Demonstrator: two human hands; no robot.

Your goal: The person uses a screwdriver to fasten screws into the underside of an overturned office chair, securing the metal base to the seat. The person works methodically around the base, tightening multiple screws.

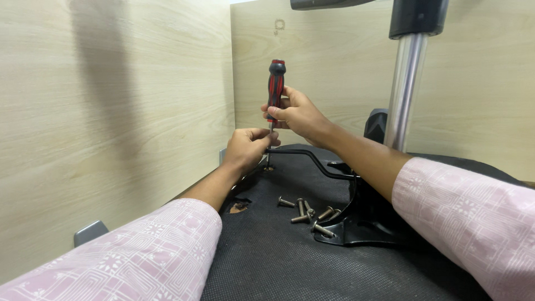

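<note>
**A:** What has the right hand [298, 114] got?

**B:** Its grip is closed around the lower part of a red-and-black ribbed plastic screwdriver handle [275, 89]. The tool stands upright, its thin metal shaft running down to a screw spot at the end of a bent black metal rod arm [312, 159].

**A:** And the left hand [245, 147]?

**B:** Just below, fingertips pinched together around the shaft near its tip, right beside that arm's end. Whether it also pinches a screw there, I cannot tell.

**A:** What lies underneath?

**B:** A black woven-fabric chair seat underside [278, 262], with a small tear near the left forearm. The rod arm joins a black metal mounting plate [362, 228] bearing an upright shiny steel column [404, 95].

**A:** Any loose parts?

**B:** A cluster of silver flat-headed bolts [309, 214] lies on the fabric, just left of the plate, well apart from both hands. Pale wood-grain panels [111, 122] stand behind and to the left.
</note>
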